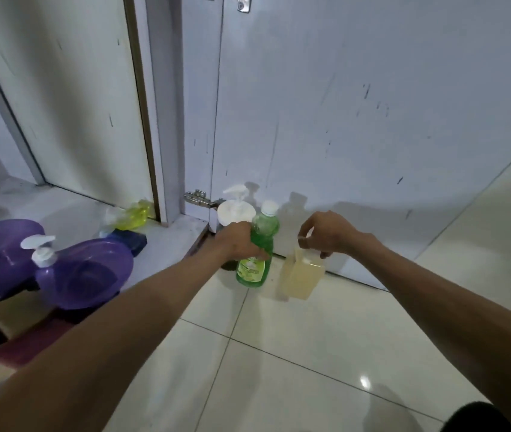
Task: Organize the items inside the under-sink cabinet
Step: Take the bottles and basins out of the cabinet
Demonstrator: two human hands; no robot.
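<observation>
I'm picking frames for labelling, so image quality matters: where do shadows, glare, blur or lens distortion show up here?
Head view: dim, bluish light; the green bottle and beige jug throw soft shadows onto the white door; one small glare spot on the floor tiles; the cardboard box at the left edge is smeared; the door edges bow from the wide-angle lens.
</observation>
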